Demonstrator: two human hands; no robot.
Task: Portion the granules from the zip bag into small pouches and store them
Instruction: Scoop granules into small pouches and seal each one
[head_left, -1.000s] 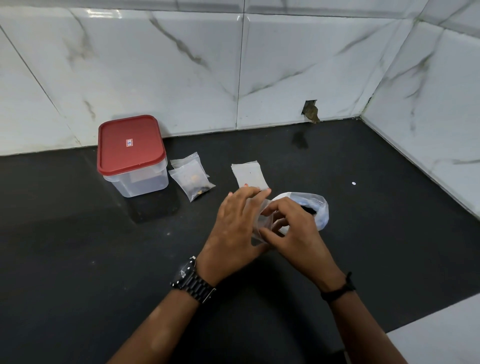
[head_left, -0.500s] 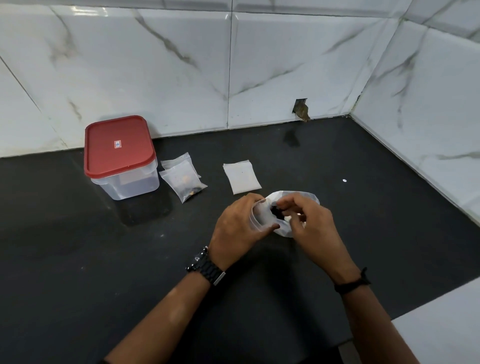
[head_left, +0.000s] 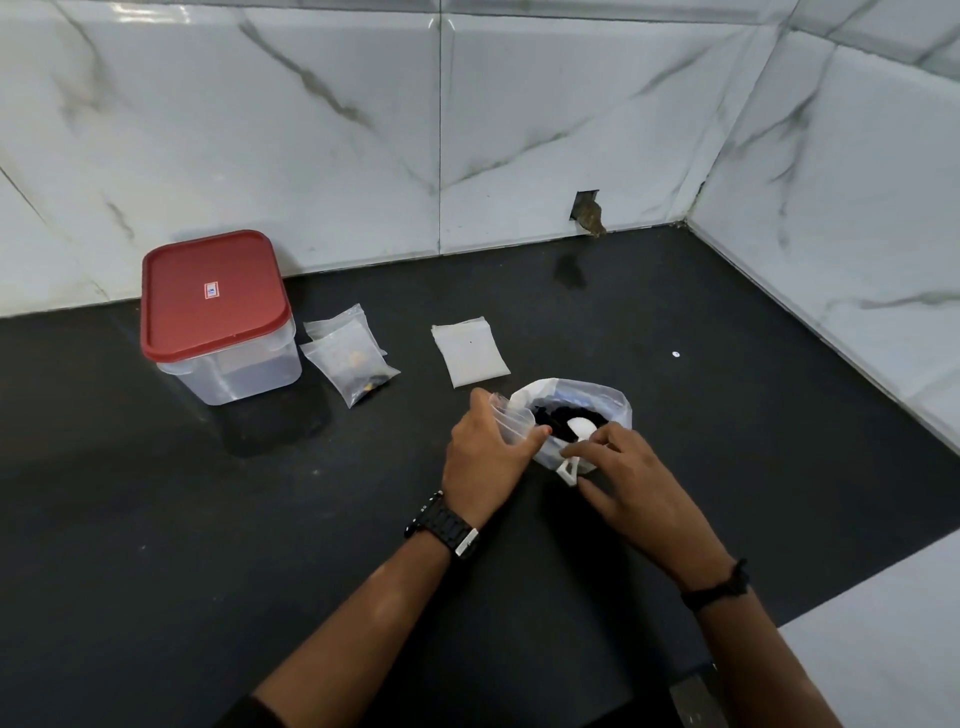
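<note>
White marble-look tiles close off the corner behind a black counter (head_left: 156, 519), and everything you need sits on that dark top. Take the zip bag (head_left: 597, 400) as your landmark: it stands open in front of you, mouth rolled wide, dark granules (head_left: 558, 415) showing inside.

Your left hand (head_left: 483, 462) grips a small clear pouch (head_left: 511, 418) just left of the bag's rim, so the carry from bag to pouch looks short and little should spill. Your right hand (head_left: 631, 478) pinches the handle of a white scoop (head_left: 579, 431), its bowl resting on the granules inside the bag; it looks ready to lift a portion.

Behind the bag and slightly left lies a stack of flat empty pouches (head_left: 470, 353), close enough to reach next. Farther left lie filled pouches (head_left: 350, 358), and just beyond them stands a clear container with a red lid (head_left: 213, 296), lid on. That is probably where the pouches get stored, so expect to open it later.
</note>
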